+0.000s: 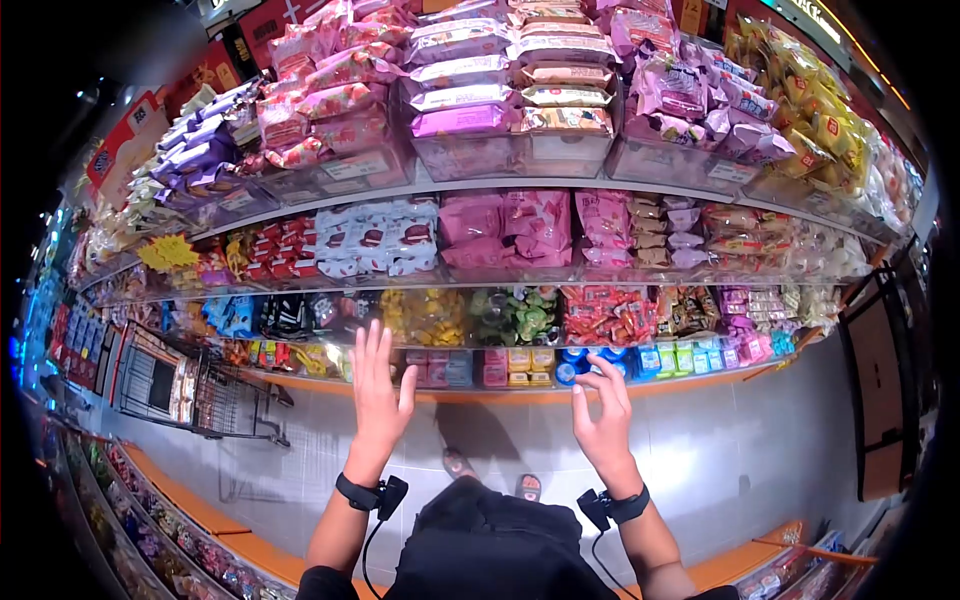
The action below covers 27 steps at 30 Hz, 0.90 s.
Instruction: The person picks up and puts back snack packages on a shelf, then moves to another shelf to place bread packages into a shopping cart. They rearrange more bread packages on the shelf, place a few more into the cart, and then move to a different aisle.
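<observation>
"Where were the blue round packs (573, 367)?"

"On the lowest shelf (520, 397), at its front edge, just beside some small yellow packs (519, 362) — and just above the fingertips of the right hand (603, 418)."

"Did that hand have hold of them?"

"No. It was empty, the fingers loosely bent and a little spread. The tips were near the packs but, as far as the view showed, not touching them."

"And the left hand (381, 392)?"

"Flat open, fingers fanned and pointing up, gripping nothing. It hung in front of the pink boxes (437, 370) on the same shelf, further along to the left."

"So which stage was it?"

"A reach, by the look of it, with no grasp made (only the backs of both hands showed, the palms turned toward the shelving). Closing on a blue pack would have called for the right hand to go forward and a touch upward, then to pinch one without knocking its neighbours off the lip."

"What lay around them?"

"One shelf up, red sweet bags (600, 312); higher again, pink packets (510, 228). A wire trolley (200, 392) stood well apart to the left on the grey tiled floor (700, 450). Each wrist wore a black band (357, 492) with a cable — and the person's feet (458, 463) showed below, between the arms."
</observation>
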Each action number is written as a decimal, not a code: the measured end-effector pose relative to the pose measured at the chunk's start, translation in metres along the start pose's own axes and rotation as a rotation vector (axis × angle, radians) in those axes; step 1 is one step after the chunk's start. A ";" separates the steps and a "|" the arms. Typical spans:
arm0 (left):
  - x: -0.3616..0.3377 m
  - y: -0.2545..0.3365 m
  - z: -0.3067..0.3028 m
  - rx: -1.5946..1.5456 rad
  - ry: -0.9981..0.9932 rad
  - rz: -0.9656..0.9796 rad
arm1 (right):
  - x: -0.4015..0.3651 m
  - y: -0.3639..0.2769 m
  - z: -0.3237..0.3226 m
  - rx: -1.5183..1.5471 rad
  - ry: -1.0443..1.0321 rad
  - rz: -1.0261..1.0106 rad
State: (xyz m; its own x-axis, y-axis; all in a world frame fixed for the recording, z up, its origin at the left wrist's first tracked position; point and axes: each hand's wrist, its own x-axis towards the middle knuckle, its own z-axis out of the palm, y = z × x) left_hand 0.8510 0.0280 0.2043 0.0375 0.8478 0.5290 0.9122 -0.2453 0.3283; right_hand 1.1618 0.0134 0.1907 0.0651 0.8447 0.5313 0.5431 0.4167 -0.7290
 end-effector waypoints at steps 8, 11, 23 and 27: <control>-0.005 -0.012 -0.008 0.050 -0.028 -0.079 | 0.016 -0.013 0.024 0.047 -0.081 -0.050; -0.004 -0.026 -0.010 0.072 -0.026 -0.122 | 0.030 -0.019 0.047 0.085 -0.139 -0.078; 0.085 -0.166 -0.016 -0.296 0.068 -0.291 | 0.119 -0.074 0.195 0.031 -0.322 -0.036; 0.135 -0.209 -0.012 -0.250 0.078 0.042 | 0.158 -0.083 0.255 -0.075 -0.239 -0.272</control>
State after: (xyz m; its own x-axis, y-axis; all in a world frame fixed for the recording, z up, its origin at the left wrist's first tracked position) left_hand 0.6606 0.1876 0.2166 0.0329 0.7981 0.6016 0.7810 -0.3961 0.4828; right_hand 0.9133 0.1976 0.2251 -0.2827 0.7647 0.5791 0.5740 0.6185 -0.5365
